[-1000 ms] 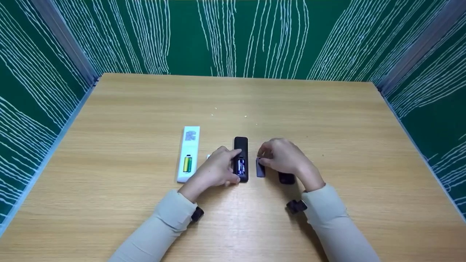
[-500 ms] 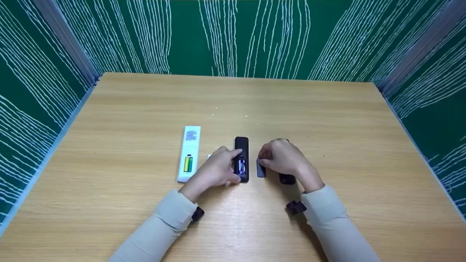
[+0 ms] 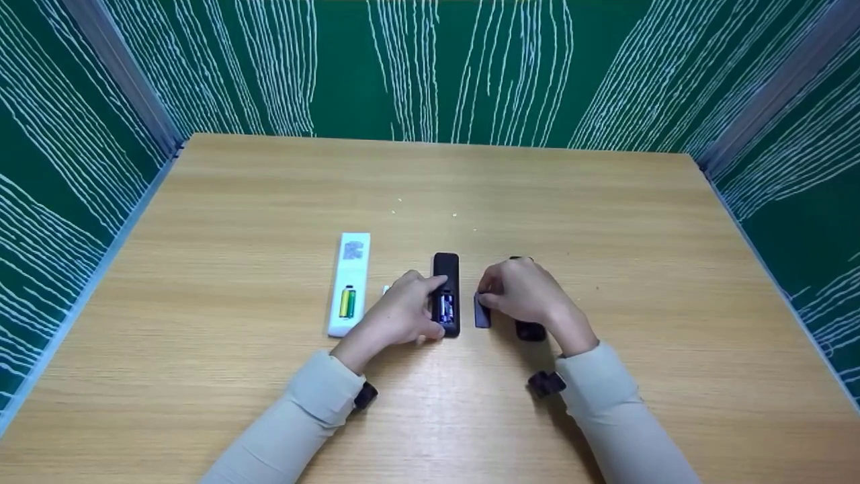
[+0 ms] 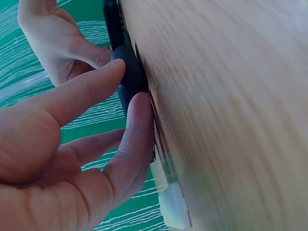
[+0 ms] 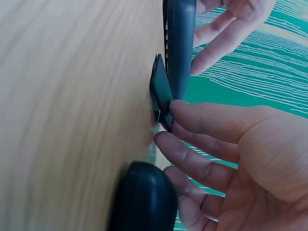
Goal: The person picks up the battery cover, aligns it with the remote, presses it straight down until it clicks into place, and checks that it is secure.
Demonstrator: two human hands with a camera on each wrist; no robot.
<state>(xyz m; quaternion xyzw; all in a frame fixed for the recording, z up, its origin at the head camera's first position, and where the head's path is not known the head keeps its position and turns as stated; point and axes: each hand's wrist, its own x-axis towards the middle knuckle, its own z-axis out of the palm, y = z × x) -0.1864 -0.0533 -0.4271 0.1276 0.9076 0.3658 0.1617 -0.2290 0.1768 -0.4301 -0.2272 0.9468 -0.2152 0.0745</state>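
Observation:
A black remote control (image 3: 445,267) lies back side up in the middle of the table, its battery bay uncovered with batteries (image 3: 446,308) inside. My left hand (image 3: 398,310) holds this remote from its left side, thumb at the near end and index finger reaching onto its back. To the right of it, my right hand (image 3: 521,289) pinches the top end of a small dark battery cover (image 3: 482,316). In the right wrist view the cover (image 5: 161,89) stands tilted, with the thumb on its near end. A second black remote (image 3: 531,331) is partly hidden under the right hand.
A white remote (image 3: 351,269) lies to the left, its open bay holding a yellow and a green battery (image 3: 347,302). A small white piece (image 3: 385,290) shows behind the left hand. Tiny pale crumbs (image 3: 454,215) dot the wooden table (image 3: 430,175) farther back.
Hardly anything differs. The right hand keeps its pinch on the battery cover with only a very slight shift, and the left hand stays on the black remote.

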